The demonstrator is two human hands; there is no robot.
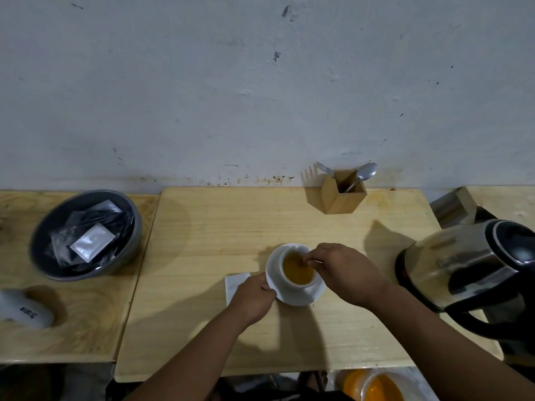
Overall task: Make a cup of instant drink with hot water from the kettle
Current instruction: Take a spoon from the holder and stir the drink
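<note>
I steadied the saucer (301, 298) at the worktop (202, 227) centre with my left hand (253, 296) fingers pinching its rim, while my right hand (344, 270) fingers gripped the spoon (314, 261), stirring the cup (296, 270) slowly to avoid spilling.

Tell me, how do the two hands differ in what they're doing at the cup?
The left hand grips the rim of the white saucer and steadies it; the right hand pinches a thin metal handle, apparently a spoon, dipped into the orange drink in the cup. The left hand stays low at the saucer's near-left edge, while the right hand reaches over the cup from the kettle side. Both are bare and work on the same cup.
</note>
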